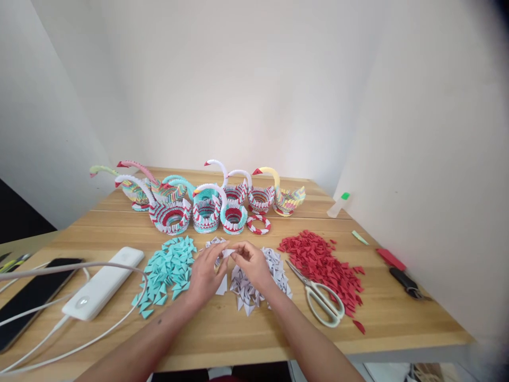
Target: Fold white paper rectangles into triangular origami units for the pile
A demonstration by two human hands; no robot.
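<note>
A small white piece of folded paper [228, 253] is pinched between the fingertips of my left hand [207, 269] and my right hand [251, 263]. Both hands are closed on it, above the middle of the table. Under and beside my right hand spreads a pile of white folded paper triangles [244, 292]. A flat white paper slip [222, 286] lies on the wood between my wrists. Left of my left hand is a heap of turquoise paper triangles [170, 268]. Further right lie red paper triangles [322, 265].
Several folded-paper swans [170, 215] stand behind the piles, with a red-and-white paper ring [258, 224] beside them. Scissors [318, 297] lie right of my right arm. At left are a phone [35, 297], a white power bank [104, 282] and looping cables. A black-handled cutter [405, 281] lies far right.
</note>
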